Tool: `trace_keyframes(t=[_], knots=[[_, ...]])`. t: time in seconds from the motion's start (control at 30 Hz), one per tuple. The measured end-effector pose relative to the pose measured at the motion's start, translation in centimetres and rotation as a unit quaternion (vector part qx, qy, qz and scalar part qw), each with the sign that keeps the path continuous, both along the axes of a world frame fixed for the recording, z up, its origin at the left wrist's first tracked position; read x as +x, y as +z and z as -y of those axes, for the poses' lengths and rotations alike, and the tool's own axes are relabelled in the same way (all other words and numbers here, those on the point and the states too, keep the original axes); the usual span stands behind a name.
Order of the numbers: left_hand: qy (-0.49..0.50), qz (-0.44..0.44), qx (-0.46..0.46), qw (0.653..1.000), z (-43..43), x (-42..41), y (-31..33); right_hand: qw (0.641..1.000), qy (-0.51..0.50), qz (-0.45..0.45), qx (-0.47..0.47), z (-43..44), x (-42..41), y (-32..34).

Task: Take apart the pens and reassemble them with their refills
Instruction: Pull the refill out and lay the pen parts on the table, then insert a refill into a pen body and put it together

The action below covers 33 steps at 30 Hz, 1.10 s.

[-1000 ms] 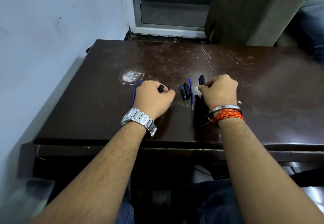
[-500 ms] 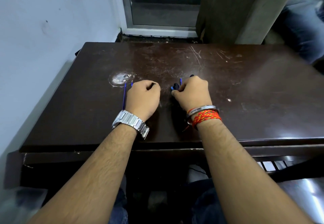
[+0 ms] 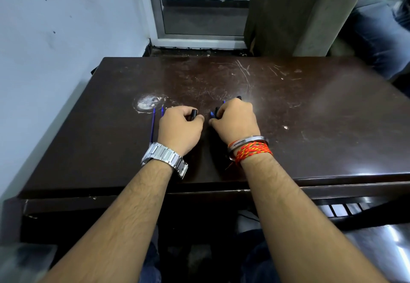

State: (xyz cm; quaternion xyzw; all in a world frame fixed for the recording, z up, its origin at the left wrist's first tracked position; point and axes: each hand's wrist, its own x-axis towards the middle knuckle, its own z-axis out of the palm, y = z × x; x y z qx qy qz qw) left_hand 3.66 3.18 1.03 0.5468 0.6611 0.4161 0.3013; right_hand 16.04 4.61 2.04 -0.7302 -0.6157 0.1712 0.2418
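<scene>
My left hand [image 3: 179,128] rests on the dark brown table [image 3: 310,116], curled around a short black pen piece [image 3: 193,114] whose end sticks out by the thumb. Two thin blue refills [image 3: 153,125] lie on the table just left of that hand. My right hand [image 3: 236,120] is closed over a cluster of black and blue pen parts [image 3: 215,113]; a black tip [image 3: 239,97] pokes out beyond the knuckles. Most of the parts are hidden under the right hand.
A white scuffed patch [image 3: 148,103] marks the table beyond the refills. A pale wall [image 3: 55,49] runs along the left edge. A door frame [image 3: 199,36] and a wooden post [image 3: 288,12] stand behind the table. A person's jeans-clad leg [image 3: 377,27] is at far right.
My right hand has slid left over the loose pen parts and closed on them. The left hand keeps holding its black piece. The view has shifted slightly.
</scene>
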Motion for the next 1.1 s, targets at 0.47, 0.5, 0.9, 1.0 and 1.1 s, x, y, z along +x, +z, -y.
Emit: trace_keyframes(t=[0.47,0.5,0.9,1.0,1.1], knots=[[0.086,-0.097,0.009,0.991,-0.4,-1.7,0.5,1.000,0.004,-0.011,0.019,0.0,-0.2,0.0],[0.105,-0.131,0.000,0.986,-0.4,-2.3,0.7,1.000,0.003,-0.016,0.022,0.0,-0.2,0.0],[0.140,-0.234,-0.094,0.958,-0.8,-3.5,0.6,0.996,0.047,-0.053,0.048,0.4,-1.0,0.1],[0.152,-0.241,-0.089,0.954,-0.8,-3.7,0.7,0.995,0.046,-0.064,0.054,0.3,-1.1,0.0],[0.139,-0.242,-0.110,0.954,-0.8,-3.8,0.7,0.995,0.053,-0.063,0.058,0.3,-1.2,-0.1]])
